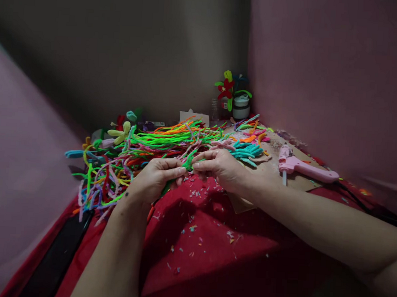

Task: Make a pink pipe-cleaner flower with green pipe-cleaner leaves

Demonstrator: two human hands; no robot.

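Observation:
A short green pipe cleaner [188, 162], bent or twisted, is held between my two hands above the red cloth. My left hand [158, 176] pinches its left side between thumb and fingers. From the right, the fingertips of my right hand [219, 167] close on the same green piece. Its exact shape is partly hidden by my fingers. Just beyond my hands lies a big heap of pipe cleaners [165, 139] in green, orange, red, pink and other colours. Teal pipe-cleaner pieces [247, 150] lie close behind my right hand.
A pink glue gun [306, 168] rests on cardboard [271, 171] at the right, its cord trailing right. Behind stand a pipe-cleaner flower [226, 88] and a lidded container [241, 107]. Fluffy scraps litter the red cloth [208, 256]. A black flat object [57, 252] lies at left.

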